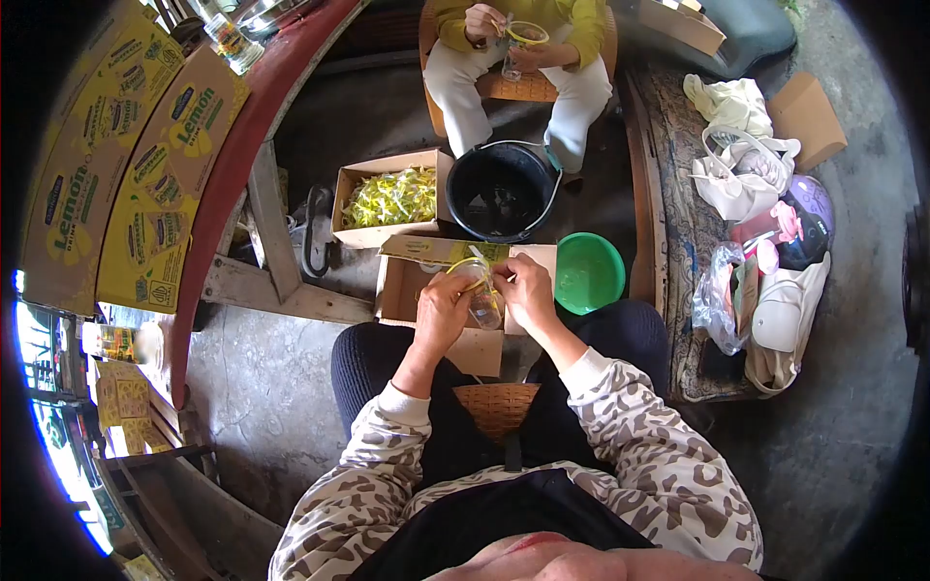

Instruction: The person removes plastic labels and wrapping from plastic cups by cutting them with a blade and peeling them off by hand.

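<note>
Between my hands, above an open cardboard box, is a small clear cup with a yellow rim, tilted. My left hand is wrapped round its left side near the rim. The fingers of my right hand are pinched together at the right side of the rim; whether they grip the rim itself or a thin strip on it is too small to tell. A whitish strip sticks up from the cup's top.
Across from me a seated person holds a similar yellow-rimmed clear cup. Between us stand a box of yellow-white strips, a black bucket and a green basin. Bags lie on the bench at right; lemon cartons stand left.
</note>
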`<state>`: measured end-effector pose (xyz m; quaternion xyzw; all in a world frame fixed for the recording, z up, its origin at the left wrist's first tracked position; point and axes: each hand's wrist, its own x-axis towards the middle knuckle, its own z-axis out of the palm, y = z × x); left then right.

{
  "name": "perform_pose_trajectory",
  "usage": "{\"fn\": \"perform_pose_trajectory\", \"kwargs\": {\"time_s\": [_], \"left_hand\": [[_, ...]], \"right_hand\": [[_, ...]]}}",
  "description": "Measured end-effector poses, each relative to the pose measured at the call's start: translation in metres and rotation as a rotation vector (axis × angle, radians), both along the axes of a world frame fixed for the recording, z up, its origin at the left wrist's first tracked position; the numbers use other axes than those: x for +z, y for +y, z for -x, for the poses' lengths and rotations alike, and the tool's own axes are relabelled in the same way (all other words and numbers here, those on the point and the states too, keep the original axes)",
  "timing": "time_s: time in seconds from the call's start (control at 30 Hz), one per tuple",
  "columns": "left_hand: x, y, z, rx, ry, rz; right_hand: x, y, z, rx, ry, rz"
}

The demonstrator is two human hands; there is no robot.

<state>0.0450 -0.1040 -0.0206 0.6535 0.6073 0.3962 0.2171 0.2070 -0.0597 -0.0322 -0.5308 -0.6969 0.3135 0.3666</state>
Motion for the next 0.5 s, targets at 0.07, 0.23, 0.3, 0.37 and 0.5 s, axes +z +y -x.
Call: {"fn": "perform_pose_trajectory", "kwargs": {"time_s": [0.07,0.23,0.3,0.37,0.5], "left_hand": [[0.003,0.001,0.001,0.017,-0.03,0.043],[0.021,0.004,0.004,0.063,0.069,-0.081],[0.024,0.007,0.003,0.123,0.048,-0.111],[0.025,0.008,0.003,0.184,0.026,-0.144],[0.018,0.01,0.012,0.123,-0.049,0.002]], "right_hand": [[-0.006,0.001,0.0,0.015,0.071,0.038],[0.001,0.002,-0.001,0.048,0.14,0.11],[0.003,0.004,-0.001,0.055,0.188,0.254],[0.001,0.004,-0.001,0.064,0.216,0.255],[-0.002,0.005,-0.002,0.069,0.229,0.265]]}}
